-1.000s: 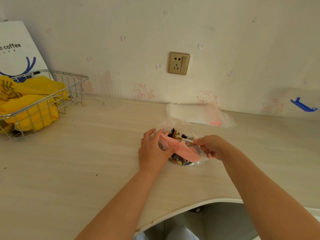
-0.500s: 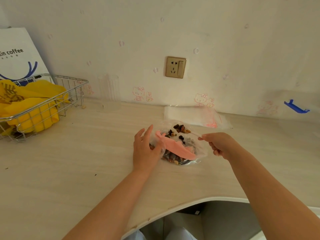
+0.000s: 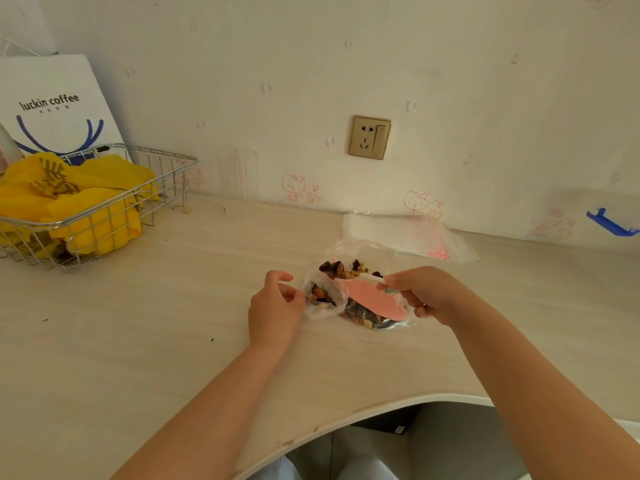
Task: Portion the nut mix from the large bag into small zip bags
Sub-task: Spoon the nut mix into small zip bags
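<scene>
The clear bag of nut mix (image 3: 360, 299) lies on the desk (image 3: 156, 323) a little beyond its front edge, between the two hands, with dark and tan nuts showing through the plastic and a pink patch across its near side; the left hand (image 3: 275, 306) pinches a small clear bag (image 3: 323, 297) at its left rim, thumb and fingers curled on the plastic, probably to hold a mouth open for filling; the right hand (image 3: 420, 294) grips a thin white strip (image 3: 372, 278) at the bag's top, which looks like the seal edge, though whether it belongs to the large bag or a small one I cannot tell; just behind, near the wall, a flat stack of spare zip bags (image 3: 398, 233) waits within easy reach; a clear cup (image 3: 239, 174) stands farther back by the wall; the wire basket (image 3: 149, 188) with yellow bags sits well apart to the left, leaving bare desk on that side for filled portions; to the right the desk runs on bare as well; the front edge curves inward under the right forearm, so nuts spilled that way could roll off.
</scene>
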